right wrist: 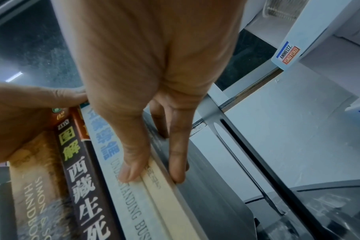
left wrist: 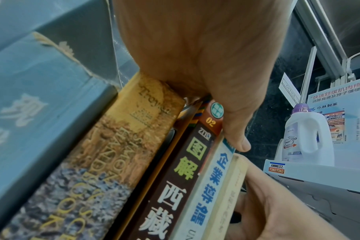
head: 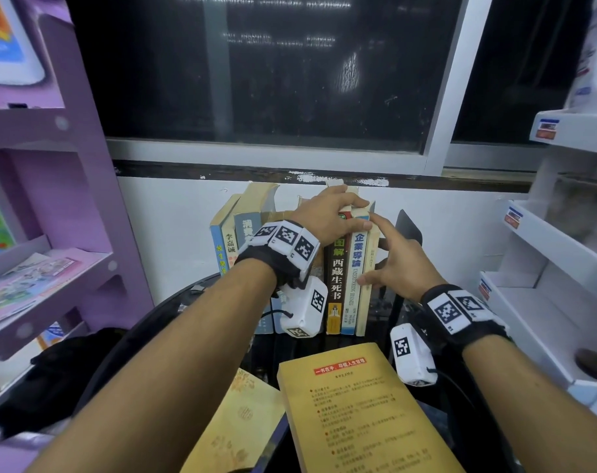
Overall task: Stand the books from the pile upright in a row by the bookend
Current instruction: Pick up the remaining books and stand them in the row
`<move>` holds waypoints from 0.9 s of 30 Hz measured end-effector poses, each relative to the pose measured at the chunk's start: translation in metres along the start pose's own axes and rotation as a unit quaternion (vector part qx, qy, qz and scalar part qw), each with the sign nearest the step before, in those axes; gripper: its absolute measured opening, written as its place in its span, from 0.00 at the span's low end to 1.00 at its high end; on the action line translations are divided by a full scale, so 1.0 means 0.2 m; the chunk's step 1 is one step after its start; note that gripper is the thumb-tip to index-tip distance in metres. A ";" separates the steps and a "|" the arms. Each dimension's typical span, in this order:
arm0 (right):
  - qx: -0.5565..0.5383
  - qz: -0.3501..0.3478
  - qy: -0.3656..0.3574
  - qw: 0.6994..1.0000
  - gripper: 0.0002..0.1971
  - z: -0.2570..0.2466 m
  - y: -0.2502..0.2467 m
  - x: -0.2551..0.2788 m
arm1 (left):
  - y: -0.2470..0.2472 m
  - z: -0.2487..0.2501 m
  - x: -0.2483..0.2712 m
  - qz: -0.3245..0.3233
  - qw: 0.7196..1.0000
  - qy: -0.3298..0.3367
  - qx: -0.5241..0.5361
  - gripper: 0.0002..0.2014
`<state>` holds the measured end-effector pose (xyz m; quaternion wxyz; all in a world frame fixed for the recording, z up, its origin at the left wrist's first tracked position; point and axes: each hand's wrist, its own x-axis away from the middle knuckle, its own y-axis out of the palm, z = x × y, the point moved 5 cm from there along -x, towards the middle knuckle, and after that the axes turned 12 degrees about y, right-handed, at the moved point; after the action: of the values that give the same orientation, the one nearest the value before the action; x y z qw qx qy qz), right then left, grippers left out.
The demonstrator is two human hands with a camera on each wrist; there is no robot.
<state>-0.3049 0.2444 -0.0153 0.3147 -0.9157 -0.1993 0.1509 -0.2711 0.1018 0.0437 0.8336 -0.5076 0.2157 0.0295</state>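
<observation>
Left hand (head: 328, 213): grips tops of row (head: 337, 278); fingertips hidden behind.
Right hand (head: 401, 264): pinches end cream book (head: 364, 308).
Bookend (head: 408, 221): just right, base hidden.
Pile (head: 358, 411): in front, cut off.

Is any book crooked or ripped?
Yes. The blue book has a spine that looks torn and frayed. The books at the row's left end seem to lean instead of standing straight. A yellow book and a pale yellow book lie flat in front.

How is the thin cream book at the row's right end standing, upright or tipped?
Upright. The cream book stands on its bottom edge, flush against the blue-and-white book, the right hand pinching it.
</observation>
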 end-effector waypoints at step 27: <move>0.077 0.011 0.000 0.997 0.49 -0.04 0.01 0.01 | 0.00 0.01 0.02 0.003 1.000 -0.001 -0.012 0.23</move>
<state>-0.2993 0.2400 -0.0111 0.3830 -0.8906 -0.1773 0.1692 -0.2677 0.1021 0.0433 0.8272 -0.5174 0.2162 0.0347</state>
